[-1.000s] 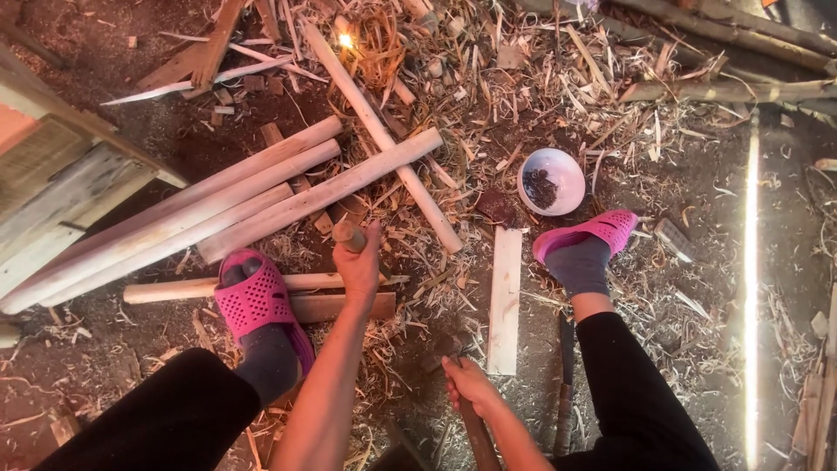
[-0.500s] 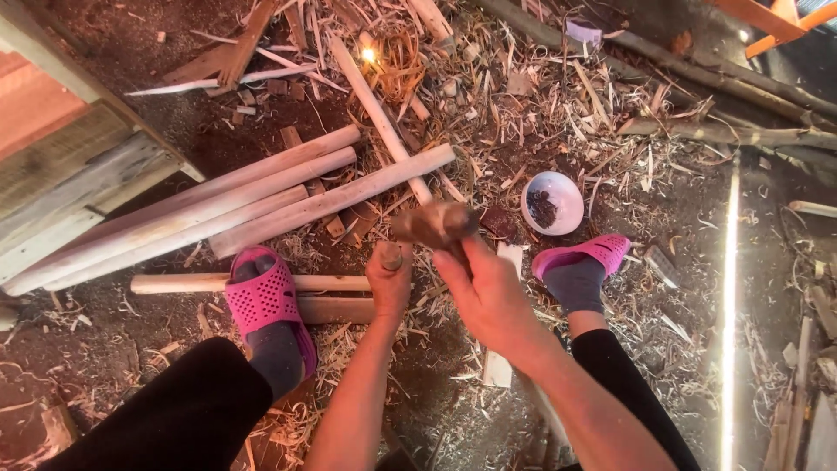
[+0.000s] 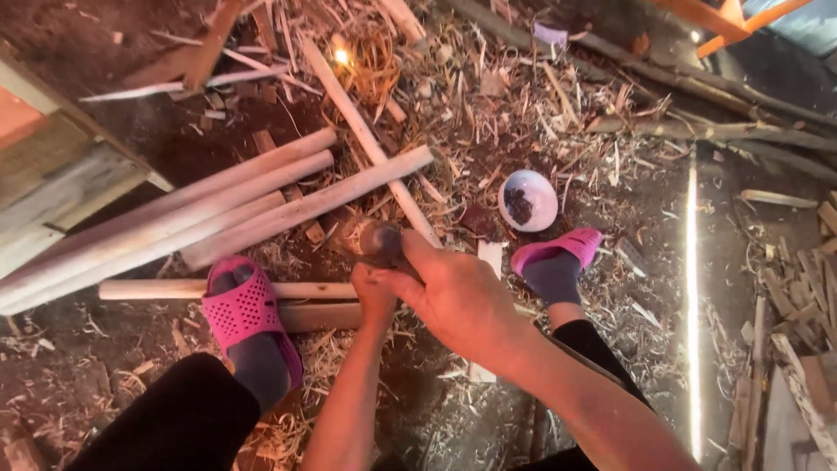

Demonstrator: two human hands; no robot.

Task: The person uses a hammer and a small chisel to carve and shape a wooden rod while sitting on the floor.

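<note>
Presently catalogued, as seen from the head camera over a dirt floor (image 3: 131, 78) littered with wood shavings:

Hands, two. Right hand (image 3: 458, 296): closed in a fist around a dark tool handle; the tool's rounded dark head (image 3: 381, 237) is seen just above the knuckles, near the middle of the floor. Left hand (image 3: 375, 292): curled shut, directly beside and touching the right hand; what is pinched inside it cannot be told, since it is largely covered by the right hand.

Feet, two, each in a dark sock and a pink perforated slipper. Left slipper (image 3: 244, 310) is set across two short wooden bars. Right slipper (image 3: 558, 253) is placed on the shavings, just right of the hands.

Peeled pale poles, four, laid side by side in a bundle (image 3: 218, 214) running from the left edge towards the centre. One further thin pole (image 3: 366, 139) is laid crosswise over the bundle's right end.

Short round bar (image 3: 157, 290), one, and a darker bar (image 3: 323, 316), one, both under the left slipper.

Bowl (image 3: 527, 201), one, white, round, with dark matter inside; placed just above the right slipper.

Wooden planks (image 3: 52, 183), stacked at the left edge; number not clear.

Rough branches (image 3: 697, 87), several, along the upper right.
</note>
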